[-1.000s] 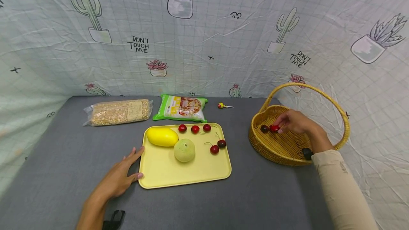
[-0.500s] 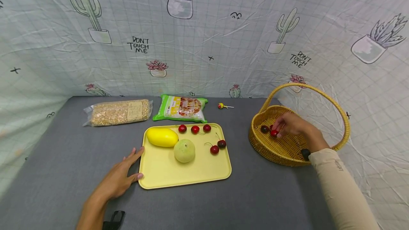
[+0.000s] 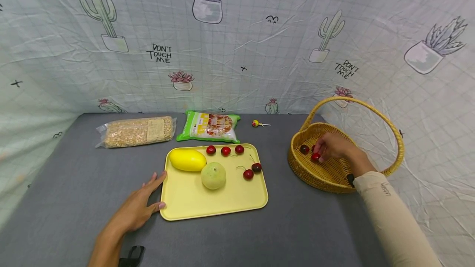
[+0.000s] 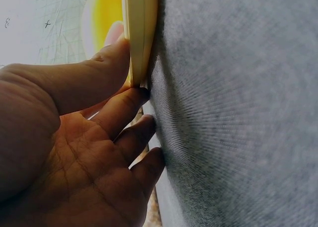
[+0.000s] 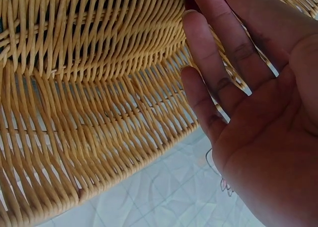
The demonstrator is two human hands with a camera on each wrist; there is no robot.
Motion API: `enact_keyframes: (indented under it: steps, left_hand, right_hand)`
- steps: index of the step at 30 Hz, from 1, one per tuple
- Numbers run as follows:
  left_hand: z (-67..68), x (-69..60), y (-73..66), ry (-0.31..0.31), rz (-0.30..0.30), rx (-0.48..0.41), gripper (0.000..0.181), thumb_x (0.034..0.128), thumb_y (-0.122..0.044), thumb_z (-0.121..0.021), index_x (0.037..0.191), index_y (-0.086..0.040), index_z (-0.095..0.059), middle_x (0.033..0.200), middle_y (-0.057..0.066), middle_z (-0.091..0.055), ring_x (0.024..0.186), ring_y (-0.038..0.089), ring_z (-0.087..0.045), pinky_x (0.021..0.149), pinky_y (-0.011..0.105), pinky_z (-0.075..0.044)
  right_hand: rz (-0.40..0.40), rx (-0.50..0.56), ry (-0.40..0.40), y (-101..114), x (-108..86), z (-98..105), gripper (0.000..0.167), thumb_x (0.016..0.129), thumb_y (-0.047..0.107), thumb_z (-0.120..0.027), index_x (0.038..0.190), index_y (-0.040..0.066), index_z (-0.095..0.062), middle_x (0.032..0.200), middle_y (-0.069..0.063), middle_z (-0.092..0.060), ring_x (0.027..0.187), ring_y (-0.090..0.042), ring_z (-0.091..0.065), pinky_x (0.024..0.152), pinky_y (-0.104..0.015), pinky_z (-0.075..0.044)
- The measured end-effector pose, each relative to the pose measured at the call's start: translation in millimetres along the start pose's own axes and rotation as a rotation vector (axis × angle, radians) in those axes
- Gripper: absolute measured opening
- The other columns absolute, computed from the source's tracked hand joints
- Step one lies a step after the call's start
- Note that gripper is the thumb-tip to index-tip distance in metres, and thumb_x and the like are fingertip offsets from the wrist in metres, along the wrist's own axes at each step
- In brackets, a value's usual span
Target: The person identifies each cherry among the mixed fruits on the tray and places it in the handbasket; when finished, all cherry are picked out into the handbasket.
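Inside the wicker basket [image 3: 323, 184] at the right, the right hand [image 3: 334, 147] pinches a red cherry [image 3: 316, 157] between thumb and fingers. A dark cherry [image 3: 304, 149] lies to its left, and another red one is partly hidden by the fingers. In the right wrist view the hand [image 5: 258, 108] is beside the woven wall [image 5: 99, 108], the cherry barely showing at the top edge. The left hand [image 3: 135, 209] rests with spread fingers against the left edge of the yellow tray [image 3: 208, 205]. The left wrist view shows its thumb touching the tray rim [image 4: 139, 33].
On the tray lie a yellow fruit [image 3: 187, 160], a round green fruit [image 3: 213, 175] and several cherries [image 3: 248, 174]. Behind it are a bag of grains [image 3: 137, 132], a green-edged packet [image 3: 211, 126] and a lollipop [image 3: 256, 123]. The basket's handle [image 3: 393, 129] arches over its right side.
The right hand has shifted slightly left and toward the person within the basket, the pinched cherry moving with it. The left hand stays at the tray edge.
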State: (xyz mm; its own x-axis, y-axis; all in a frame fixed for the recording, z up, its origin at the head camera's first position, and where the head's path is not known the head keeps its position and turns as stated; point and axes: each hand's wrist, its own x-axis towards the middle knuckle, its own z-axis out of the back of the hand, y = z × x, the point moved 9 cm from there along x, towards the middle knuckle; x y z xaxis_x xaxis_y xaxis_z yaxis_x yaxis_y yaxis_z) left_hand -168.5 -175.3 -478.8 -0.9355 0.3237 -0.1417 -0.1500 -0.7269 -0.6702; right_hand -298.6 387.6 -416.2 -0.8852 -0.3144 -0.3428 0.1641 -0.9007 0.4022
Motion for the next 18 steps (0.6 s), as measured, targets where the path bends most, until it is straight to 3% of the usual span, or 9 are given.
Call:
enact_keyframes:
  steps: [18]
  left_hand:
    - [-0.5, 0.1, 0.7, 0.0, 0.009, -0.008, 0.091, 0.0925, -0.015, -0.081, 0.168, -0.009, -0.031, 0.17, 0.036, -0.023, 0.153, 0.062, -0.025, 0.121, 0.08, -0.023]
  right_hand:
    - [-0.004, -0.069, -0.032, 3.7, -0.7, 1.9, 0.026, 0.079, 0.002, -0.091, 0.102, 0.002, -0.08, 0.097, -0.013, -0.082, 0.09, -0.022, -0.074, 0.082, -0.038, -0.061]
